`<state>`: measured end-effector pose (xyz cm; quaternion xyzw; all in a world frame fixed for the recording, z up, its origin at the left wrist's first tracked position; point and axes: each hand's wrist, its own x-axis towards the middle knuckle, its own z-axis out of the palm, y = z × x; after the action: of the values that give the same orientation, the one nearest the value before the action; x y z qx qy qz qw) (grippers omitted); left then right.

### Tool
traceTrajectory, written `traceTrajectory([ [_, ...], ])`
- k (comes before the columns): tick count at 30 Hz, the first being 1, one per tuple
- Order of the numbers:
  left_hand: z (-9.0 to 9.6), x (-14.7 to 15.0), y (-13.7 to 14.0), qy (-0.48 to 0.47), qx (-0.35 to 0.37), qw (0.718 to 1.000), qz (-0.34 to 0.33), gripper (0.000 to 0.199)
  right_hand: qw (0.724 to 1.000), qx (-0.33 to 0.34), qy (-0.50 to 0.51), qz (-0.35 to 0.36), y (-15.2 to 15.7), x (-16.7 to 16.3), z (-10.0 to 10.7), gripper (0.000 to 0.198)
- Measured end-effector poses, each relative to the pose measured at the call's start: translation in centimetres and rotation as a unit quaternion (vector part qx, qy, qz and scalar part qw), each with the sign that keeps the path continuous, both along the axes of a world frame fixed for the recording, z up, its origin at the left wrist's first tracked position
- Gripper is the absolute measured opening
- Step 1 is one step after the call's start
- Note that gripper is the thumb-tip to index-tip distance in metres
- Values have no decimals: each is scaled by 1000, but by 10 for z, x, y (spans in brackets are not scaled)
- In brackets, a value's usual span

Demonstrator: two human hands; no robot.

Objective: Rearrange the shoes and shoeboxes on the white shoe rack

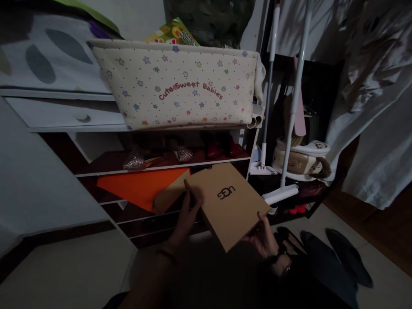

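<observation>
A brown cardboard shoe box (243, 206) with "UGG" printed on top is tilted in front of the shoe rack. My left hand (187, 211) grips its left edge, thumb near the top face. At the lower right corner, my right hand (264, 240) is closed on the box with the thumb on top and the other fingers partly hidden below. Just left of my left hand, an orange box (128, 188) and a brown cardboard piece (169, 194) sit at the rack's middle shelf. Whether the box's lid is fitted cannot be made out.
Glittery shoes (135, 159) and red shoes (212, 150) stand on the upper shelf (106, 165). A "Cute Sweet Babies" fabric basket (189, 103) rests on top. Mop handles (294, 90) lean at the right; dark slippers (347, 255) lie on the floor.
</observation>
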<state>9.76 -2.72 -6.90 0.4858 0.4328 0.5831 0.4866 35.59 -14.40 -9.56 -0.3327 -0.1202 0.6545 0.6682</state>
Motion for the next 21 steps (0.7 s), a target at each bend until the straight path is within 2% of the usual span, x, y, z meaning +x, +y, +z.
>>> traceTrajectory([
  [6, -5, 14, 0, -33, -52, 996, -64, 74, 1000, 16, 0, 7, 44, -17, 21, 48],
  [13, -7, 6, 4, -13, -85, 990, -107, 77, 999, -31, -18, -32, 85, -26, 50, 38],
  [18, -10, 4, 4, -37, -109, 988, -100, 68, 997, -53, -34, -50, 114, -34, 60, 45],
  [21, -7, 0, 4, -81, -141, 985, -57, 56, 997, -54, -34, -52, 132, -42, 63, 41],
])
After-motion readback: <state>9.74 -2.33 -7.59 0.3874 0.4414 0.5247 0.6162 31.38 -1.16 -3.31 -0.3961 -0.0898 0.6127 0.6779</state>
